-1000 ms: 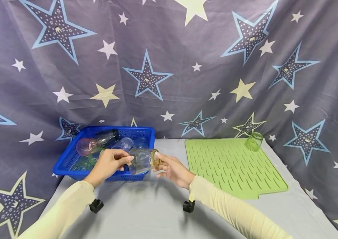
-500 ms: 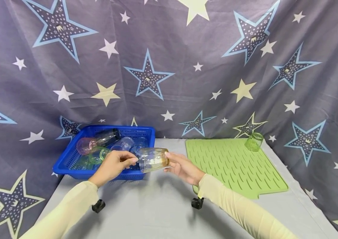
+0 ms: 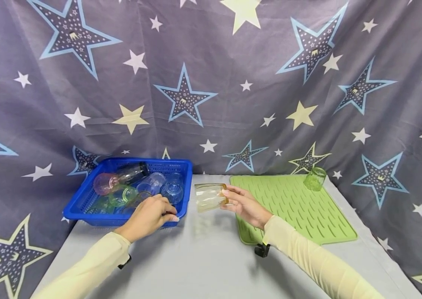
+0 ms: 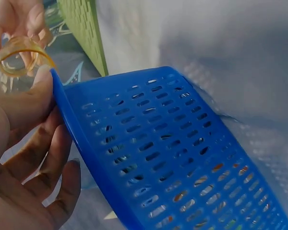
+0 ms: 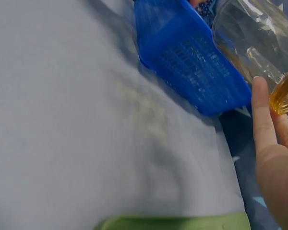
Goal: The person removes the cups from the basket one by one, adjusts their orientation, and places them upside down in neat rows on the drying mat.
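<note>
The table (image 3: 203,261) is pale grey. A blue basket (image 3: 91,216) with lots of little holes sits right on it. A green mat (image 3: 289,207) with little dashes lies to the right of the basket, with a gap between.

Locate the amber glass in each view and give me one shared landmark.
Head: amber glass at centre, below mid-height, just right of the basket.
Left wrist: amber glass at upper left, cut by the edge.
Right wrist: amber glass at upper right, cut by the edge.
Landmark: blue basket.
</note>
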The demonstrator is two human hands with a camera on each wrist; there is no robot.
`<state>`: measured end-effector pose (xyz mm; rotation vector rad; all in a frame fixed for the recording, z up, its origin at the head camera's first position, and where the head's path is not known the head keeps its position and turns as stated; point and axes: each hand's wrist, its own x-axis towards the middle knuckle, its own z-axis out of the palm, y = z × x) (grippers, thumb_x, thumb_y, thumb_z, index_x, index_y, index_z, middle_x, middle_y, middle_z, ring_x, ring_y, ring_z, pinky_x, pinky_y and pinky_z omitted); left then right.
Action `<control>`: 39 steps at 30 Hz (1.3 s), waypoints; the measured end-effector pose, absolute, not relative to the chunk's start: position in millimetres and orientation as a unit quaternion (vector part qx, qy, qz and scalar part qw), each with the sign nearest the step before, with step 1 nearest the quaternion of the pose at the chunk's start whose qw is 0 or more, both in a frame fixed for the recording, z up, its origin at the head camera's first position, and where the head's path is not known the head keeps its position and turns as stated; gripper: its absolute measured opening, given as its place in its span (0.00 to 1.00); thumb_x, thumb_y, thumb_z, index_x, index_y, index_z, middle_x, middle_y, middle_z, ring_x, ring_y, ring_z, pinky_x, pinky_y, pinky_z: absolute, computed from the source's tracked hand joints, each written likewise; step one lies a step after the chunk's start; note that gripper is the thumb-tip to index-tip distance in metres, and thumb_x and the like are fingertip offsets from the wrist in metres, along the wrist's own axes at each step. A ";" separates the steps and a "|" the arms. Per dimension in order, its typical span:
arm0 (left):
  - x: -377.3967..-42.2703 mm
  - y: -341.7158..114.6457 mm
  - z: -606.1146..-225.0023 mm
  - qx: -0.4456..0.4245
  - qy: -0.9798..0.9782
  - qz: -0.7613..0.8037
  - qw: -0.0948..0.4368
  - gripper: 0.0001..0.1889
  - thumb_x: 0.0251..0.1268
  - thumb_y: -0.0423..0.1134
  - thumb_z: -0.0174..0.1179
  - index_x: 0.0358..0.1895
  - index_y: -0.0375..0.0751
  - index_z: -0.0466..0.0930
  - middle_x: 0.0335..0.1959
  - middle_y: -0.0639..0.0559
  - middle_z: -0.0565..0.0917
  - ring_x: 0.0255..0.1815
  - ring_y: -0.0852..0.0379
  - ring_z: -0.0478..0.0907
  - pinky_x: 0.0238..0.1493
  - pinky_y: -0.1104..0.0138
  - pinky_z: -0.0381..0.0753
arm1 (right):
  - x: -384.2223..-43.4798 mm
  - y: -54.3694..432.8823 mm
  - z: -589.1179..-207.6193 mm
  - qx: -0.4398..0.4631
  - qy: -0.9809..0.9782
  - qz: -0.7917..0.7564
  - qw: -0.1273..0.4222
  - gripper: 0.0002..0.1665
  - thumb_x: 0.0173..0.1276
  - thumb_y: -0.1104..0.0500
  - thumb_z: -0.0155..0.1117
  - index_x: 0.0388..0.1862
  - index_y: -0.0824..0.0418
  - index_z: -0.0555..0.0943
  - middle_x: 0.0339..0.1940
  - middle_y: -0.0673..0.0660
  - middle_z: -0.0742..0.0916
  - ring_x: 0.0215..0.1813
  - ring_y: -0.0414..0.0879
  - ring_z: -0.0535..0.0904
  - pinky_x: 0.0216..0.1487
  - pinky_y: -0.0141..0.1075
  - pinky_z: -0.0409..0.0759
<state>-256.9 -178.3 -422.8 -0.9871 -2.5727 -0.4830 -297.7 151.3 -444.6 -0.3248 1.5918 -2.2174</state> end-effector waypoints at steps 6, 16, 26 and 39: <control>-257.3 -172.8 -422.2 -0.353 -0.904 -0.155 0.187 0.07 0.57 0.44 0.77 0.35 0.47 0.93 0.30 0.62 0.84 0.33 0.60 0.78 0.36 0.62 0.80 | -301.4 168.6 -444.4 -0.112 0.601 -0.774 0.167 0.38 0.78 0.58 0.62 0.78 0.70 0.59 0.64 0.62 0.77 0.59 0.50 0.80 0.65 0.50 0.77; -257.2 -166.4 -422.6 -0.336 -0.912 -0.153 0.177 0.06 0.55 0.42 0.79 0.33 0.47 0.92 0.28 0.62 0.81 0.32 0.60 0.78 0.34 0.63 0.81 | -308.7 202.5 -447.8 -0.111 0.702 -0.693 0.120 0.34 0.77 0.54 0.64 0.73 0.70 0.67 0.67 0.66 0.76 0.58 0.52 0.80 0.63 0.53 0.79; -253.9 -167.1 -424.0 -0.333 -0.913 -0.151 0.179 0.05 0.56 0.40 0.79 0.31 0.47 0.91 0.27 0.62 0.80 0.30 0.60 0.76 0.33 0.65 0.80 | -315.6 240.9 -441.6 -0.095 0.774 -0.618 0.095 0.36 0.73 0.51 0.70 0.73 0.65 0.71 0.60 0.64 0.82 0.54 0.53 0.83 0.62 0.58 0.78; -253.9 -166.6 -427.1 -0.343 -0.906 -0.141 0.205 0.06 0.55 0.40 0.79 0.29 0.47 0.90 0.26 0.61 0.80 0.29 0.59 0.76 0.32 0.64 0.79 | -317.8 295.4 -432.0 -0.064 0.830 -0.551 0.058 0.41 0.73 0.48 0.69 0.76 0.67 0.67 0.64 0.68 0.79 0.57 0.60 0.80 0.49 0.40 0.84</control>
